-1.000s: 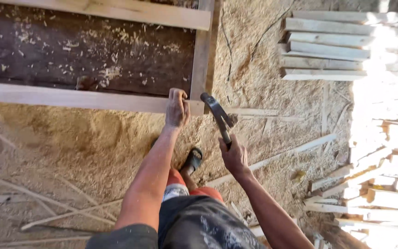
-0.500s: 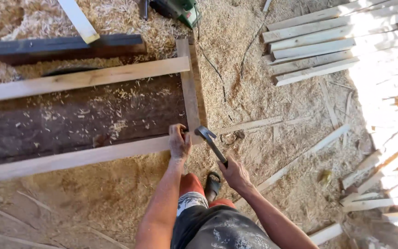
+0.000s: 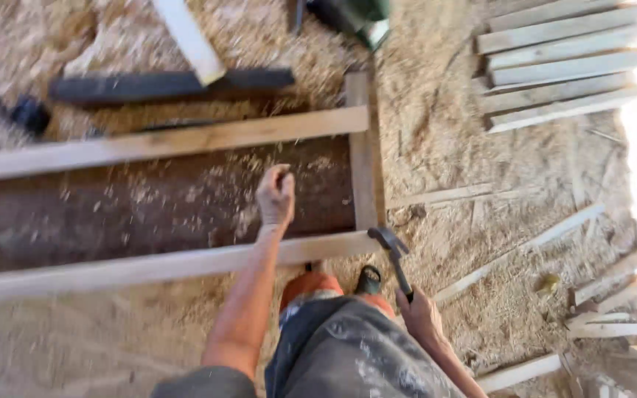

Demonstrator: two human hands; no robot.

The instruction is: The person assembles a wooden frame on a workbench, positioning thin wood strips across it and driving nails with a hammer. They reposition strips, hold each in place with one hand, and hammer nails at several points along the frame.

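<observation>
A wooden frame (image 3: 171, 140) of long pale planks lies on a dark board sprinkled with sawdust. My left hand (image 3: 276, 195) hovers over the dark board between the two long rails, fingers curled; whether it holds anything small I cannot tell. My right hand (image 3: 420, 317) grips the handle of a claw hammer (image 3: 394, 254), whose head is beside the frame's near right corner. The short end plank (image 3: 366, 158) closes the frame on the right.
Sawdust covers the ground. A stack of pale slats (image 3: 562, 66) lies at the top right, loose slats (image 3: 599, 295) at the right. A dark beam (image 3: 171, 85), a light plank (image 3: 189, 37) and a green power tool (image 3: 355, 15) lie beyond the frame. My foot in a sandal (image 3: 368, 280) is below the near rail.
My left hand has left the near rail and moved out over the dark board. The hammer has stayed by the frame's corner. The view has shifted, showing more beyond the frame.
</observation>
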